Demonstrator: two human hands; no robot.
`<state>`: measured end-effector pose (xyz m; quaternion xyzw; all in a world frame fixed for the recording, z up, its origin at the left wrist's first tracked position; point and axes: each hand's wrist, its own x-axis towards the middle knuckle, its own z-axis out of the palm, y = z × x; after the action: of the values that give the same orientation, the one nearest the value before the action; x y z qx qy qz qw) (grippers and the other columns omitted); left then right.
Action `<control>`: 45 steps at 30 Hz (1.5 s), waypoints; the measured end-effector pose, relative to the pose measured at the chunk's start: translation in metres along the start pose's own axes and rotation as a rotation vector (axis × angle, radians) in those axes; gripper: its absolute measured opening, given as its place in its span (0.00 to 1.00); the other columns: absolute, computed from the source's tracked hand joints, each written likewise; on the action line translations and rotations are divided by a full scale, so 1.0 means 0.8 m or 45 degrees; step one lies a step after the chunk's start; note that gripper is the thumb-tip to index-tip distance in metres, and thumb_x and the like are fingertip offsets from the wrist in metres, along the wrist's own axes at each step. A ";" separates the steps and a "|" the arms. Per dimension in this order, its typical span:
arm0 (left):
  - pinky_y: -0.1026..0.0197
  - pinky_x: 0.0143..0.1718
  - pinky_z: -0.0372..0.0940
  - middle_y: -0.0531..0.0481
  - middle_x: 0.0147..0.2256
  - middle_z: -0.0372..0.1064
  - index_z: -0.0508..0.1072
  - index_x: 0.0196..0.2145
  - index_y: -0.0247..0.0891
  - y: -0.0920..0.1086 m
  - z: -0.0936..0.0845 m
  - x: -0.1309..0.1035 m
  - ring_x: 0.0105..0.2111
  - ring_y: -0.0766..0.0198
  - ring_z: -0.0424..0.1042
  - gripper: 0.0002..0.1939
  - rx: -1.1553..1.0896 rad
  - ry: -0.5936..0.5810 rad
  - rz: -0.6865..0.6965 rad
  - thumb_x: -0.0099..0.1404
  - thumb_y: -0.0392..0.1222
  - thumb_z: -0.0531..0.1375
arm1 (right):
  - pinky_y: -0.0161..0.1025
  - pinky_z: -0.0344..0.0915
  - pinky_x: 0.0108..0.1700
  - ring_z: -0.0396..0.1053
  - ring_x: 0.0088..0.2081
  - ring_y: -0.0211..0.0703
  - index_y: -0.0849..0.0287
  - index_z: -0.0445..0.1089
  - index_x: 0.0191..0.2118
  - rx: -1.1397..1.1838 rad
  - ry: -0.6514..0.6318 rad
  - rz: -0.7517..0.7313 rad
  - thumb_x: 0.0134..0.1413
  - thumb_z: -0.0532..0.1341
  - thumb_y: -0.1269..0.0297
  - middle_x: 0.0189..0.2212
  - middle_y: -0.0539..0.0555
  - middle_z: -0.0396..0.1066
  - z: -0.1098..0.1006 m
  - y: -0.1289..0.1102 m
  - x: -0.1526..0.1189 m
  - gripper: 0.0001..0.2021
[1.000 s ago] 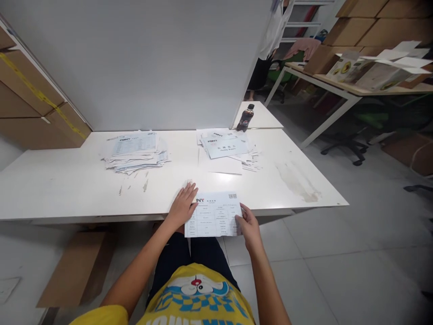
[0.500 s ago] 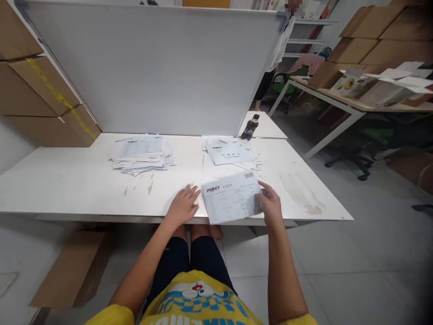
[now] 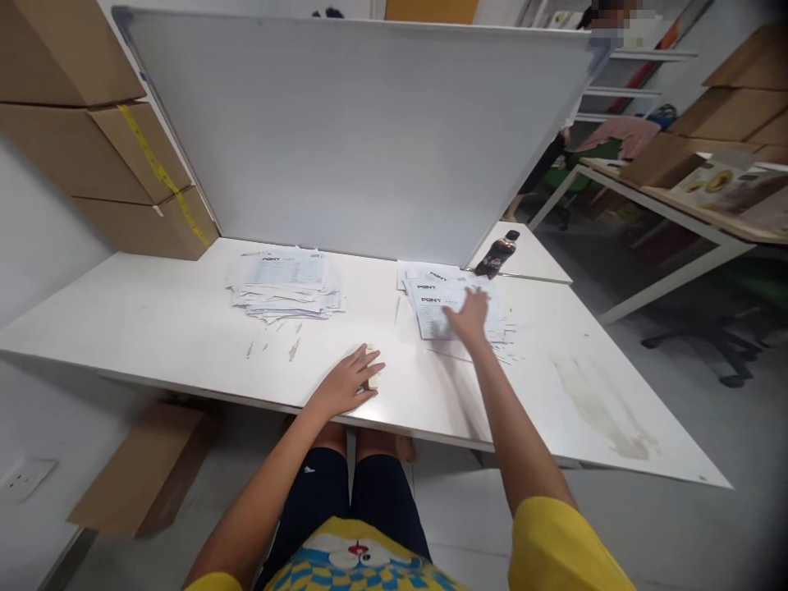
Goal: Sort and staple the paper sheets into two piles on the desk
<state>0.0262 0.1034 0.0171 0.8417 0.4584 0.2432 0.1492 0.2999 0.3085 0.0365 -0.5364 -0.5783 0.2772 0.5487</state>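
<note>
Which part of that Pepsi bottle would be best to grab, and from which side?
Probably the Pepsi bottle's rounded body, below the black cap, coming from the person's right. It stands cap up, so a hand could wrap around its sides. The white panel is close on its left and printed sheets lie in front; its right side faces away from both.

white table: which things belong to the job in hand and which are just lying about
Likely part of it:
right paper pile, under right hand
left paper stack
pale block, under left hand

Likely just about:
drink bottle
cardboard boxes
</note>
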 end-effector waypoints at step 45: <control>0.47 0.62 0.53 0.40 0.60 0.61 0.64 0.59 0.38 -0.002 0.006 -0.012 0.64 0.47 0.51 0.27 0.211 -0.024 0.300 0.66 0.53 0.58 | 0.41 0.66 0.44 0.73 0.39 0.46 0.55 0.72 0.44 -0.056 -0.712 -0.520 0.65 0.49 0.57 0.41 0.55 0.76 0.253 -0.147 -0.100 0.17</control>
<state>0.0229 0.0959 0.0094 0.9013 0.3735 0.2125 0.0540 0.0600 0.2566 0.0671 -0.3246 -0.8075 0.2851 0.4015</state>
